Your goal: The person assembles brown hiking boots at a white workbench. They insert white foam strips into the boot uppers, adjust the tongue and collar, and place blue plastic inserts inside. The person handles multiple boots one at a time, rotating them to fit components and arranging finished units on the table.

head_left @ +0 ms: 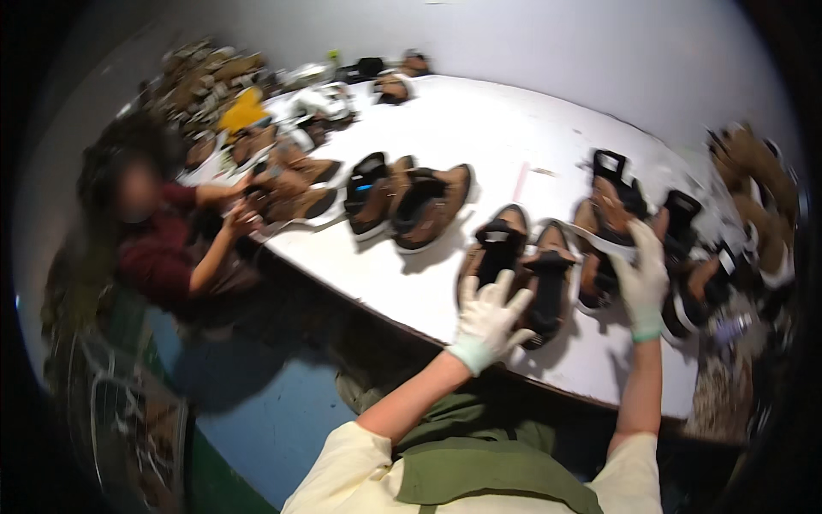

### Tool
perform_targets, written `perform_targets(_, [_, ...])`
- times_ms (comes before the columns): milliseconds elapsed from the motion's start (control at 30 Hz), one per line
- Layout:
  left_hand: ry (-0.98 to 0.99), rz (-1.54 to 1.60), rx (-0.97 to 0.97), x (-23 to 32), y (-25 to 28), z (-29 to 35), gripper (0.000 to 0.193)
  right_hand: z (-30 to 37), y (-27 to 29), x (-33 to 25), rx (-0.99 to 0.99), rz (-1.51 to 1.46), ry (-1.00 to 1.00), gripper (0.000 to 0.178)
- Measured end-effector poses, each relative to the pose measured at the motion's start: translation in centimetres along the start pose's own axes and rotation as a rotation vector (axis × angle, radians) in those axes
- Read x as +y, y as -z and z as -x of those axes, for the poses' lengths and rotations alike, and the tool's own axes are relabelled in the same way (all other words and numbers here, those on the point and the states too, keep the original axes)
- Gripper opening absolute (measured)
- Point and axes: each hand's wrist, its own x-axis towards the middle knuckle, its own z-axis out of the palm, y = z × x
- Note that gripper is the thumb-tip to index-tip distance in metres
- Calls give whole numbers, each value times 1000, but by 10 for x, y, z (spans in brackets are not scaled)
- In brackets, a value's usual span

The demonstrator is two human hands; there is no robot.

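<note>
Pale gloves cover both of my hands. My left hand (490, 319) has its fingers spread at the near end of a pair of brown and black shoes with pale soles. Of that pair, the left shoe (494, 250) lies just beyond my fingertips and the right shoe (548, 287) beside them; I cannot tell if they touch. My right hand (642, 278) is raised with fingers stretched out, next to another brown shoe (610, 210) with a black lining. It may be touching that shoe; blur hides the contact.
Brown shoes (431, 208) stand mid-way along the white table (479, 111). To the left, a person in a dark red top (158, 253) handles shoes at the table edge. Piles of shoes lie at the far left (201, 81) and right (753, 184). A small bottle (732, 328) sits at the right.
</note>
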Motion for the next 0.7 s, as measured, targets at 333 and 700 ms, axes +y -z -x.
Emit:
perform_targets(333, [-34, -44, 21, -3, -1, 5, 73, -10, -13, 29, -72, 235, -5, 43])
perform_targets(700, [-23, -85, 12, -7, -1, 9, 78, -66, -9, 29, -325, 440, -110, 56])
